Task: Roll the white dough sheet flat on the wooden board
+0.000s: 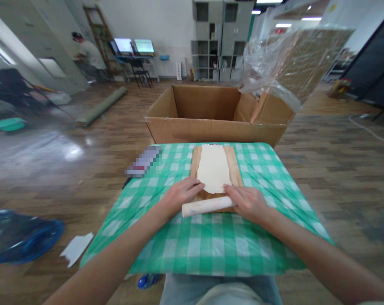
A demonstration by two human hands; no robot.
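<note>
A pale sheet of rolled-out dough (213,167) lies flat on a wooden board (237,169). With its fingers pressed together, my left hand (183,192) pinches the near left corner of the dough. My right hand (249,202) pinches the near right corner between thumb and finger. A whitish rolling pin (207,206) lies slightly slanted across the board's near end, in front of the dough. Its right end is hidden by my right hand, and its left end sticks out past the board below my left hand.
A green-and-white checked cloth (211,250) covers the table. A blurred-out, flat phone-like thing (144,162) lies at its far left. Beyond stands an open cardboard box (211,130) with plastic wrap (261,63). A person (92,53) is in the background left.
</note>
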